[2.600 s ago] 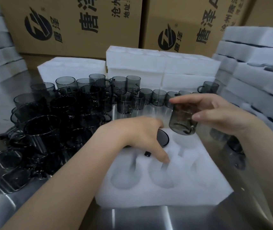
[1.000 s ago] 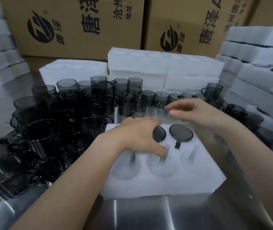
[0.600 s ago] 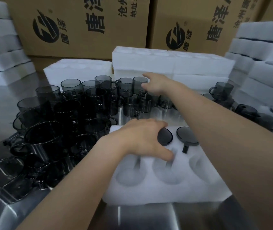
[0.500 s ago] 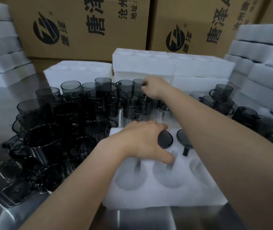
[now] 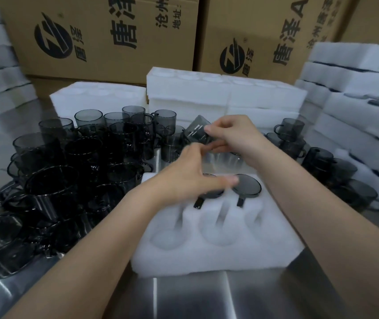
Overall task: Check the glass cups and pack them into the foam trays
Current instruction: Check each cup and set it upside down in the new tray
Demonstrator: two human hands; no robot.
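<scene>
My right hand (image 5: pixel 236 139) was stretched out into the far cluster half a second back; it is now drawn in with a smoky glass cup (image 5: pixel 197 132), its grip clamped on the cup's side. The cup hangs tilted in the air above the far edge of the foam tray (image 5: pixel 207 256), clear of the bench (image 5: pixel 207 295). My left hand (image 5: pixel 188 178), which had been lying flat on the tray, has lifted off and is rising toward the cup from below, thumb out. Motion blur hides its fingertips, so I cannot tell whether that grip has met the glass or is apart from it.

I read this as the check starting: both hands coming together on the cup to turn it over before it goes in. In the tray, 2 packed cups sit in the far row, one (image 5: pixel 247 184) in plain view and one (image 5: pixel 211 193) half behind my left hand, and the near pockets look unfilled. The loose cups (image 5: pixel 68 157) crowd the bench just left of the tray, with more cups (image 5: pixel 322 162) to the right, so plenty remains to pack
</scene>
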